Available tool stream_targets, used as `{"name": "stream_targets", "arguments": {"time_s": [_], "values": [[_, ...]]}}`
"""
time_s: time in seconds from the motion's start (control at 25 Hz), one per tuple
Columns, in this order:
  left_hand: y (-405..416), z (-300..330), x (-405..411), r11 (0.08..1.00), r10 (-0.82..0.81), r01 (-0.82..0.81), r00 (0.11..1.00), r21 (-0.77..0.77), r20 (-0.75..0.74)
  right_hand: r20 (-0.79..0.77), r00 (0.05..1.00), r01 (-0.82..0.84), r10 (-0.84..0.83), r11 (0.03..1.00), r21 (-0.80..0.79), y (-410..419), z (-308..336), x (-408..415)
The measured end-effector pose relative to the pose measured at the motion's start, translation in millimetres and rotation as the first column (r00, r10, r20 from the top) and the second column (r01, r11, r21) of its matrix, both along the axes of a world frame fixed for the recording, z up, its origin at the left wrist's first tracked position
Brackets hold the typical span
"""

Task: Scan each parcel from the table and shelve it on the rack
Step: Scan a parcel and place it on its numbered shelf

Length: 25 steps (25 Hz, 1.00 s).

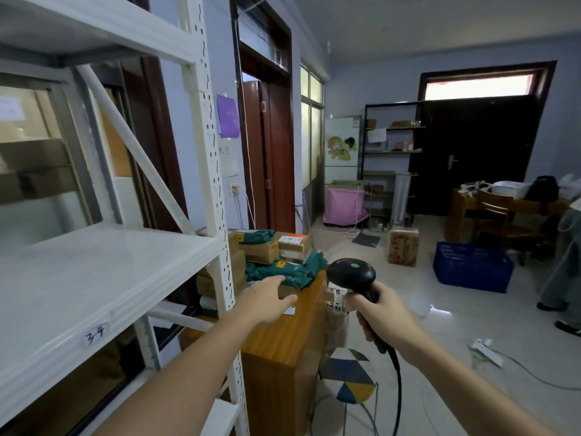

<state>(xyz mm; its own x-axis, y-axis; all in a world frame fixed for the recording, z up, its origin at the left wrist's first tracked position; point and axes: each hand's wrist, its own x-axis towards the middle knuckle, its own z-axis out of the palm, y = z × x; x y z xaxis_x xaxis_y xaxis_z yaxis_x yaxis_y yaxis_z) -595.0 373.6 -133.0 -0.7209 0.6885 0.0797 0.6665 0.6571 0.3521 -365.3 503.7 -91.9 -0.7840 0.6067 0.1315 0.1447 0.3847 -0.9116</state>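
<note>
the white rack (103,278) stands at your left, its near shelf bare. beside it the wooden table (283,335) carries green and brown parcels (276,262) piled at its far edge. your left hand (267,298) reaches over the table, fingers relaxed, just short of the parcels. your right hand (382,313) grips the black scanner (352,275).

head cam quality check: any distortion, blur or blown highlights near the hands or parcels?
Head view: strong wide-angle bending, the white rack upright and the door frames bow. The left hand and the green parcels look soft, slightly blurred; the scanner in the right hand is sharper. The transom window over the dark door is blown out. Light is otherwise flat and bluish.
</note>
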Motion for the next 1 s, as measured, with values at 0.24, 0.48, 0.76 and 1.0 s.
{"name": "stream_targets", "arguments": {"time_s": [0.24,0.48,0.76,1.0], "values": [[72,-9,-81,0.996,0.09,-0.09,0.996,0.017,0.029,0.011,0.995,-0.097,0.097,0.995,0.021,98,-2,-102],[111,-33,-168,0.975,0.22,-0.217,0.975,-0.053,0.039,0.047,0.975,-0.218,0.216,0.975,0.035,156,-11,-212],[147,-68,-279,0.921,0.39,-0.389,0.918,-0.025,0.072,0.064,0.937,-0.346,0.343,0.938,0.032,200,-29,-347],[173,-75,-345,0.729,0.626,-0.664,0.745,0.165,0.231,0.09,0.888,-0.449,0.451,0.892,-0.044,232,-43,-444]]}}
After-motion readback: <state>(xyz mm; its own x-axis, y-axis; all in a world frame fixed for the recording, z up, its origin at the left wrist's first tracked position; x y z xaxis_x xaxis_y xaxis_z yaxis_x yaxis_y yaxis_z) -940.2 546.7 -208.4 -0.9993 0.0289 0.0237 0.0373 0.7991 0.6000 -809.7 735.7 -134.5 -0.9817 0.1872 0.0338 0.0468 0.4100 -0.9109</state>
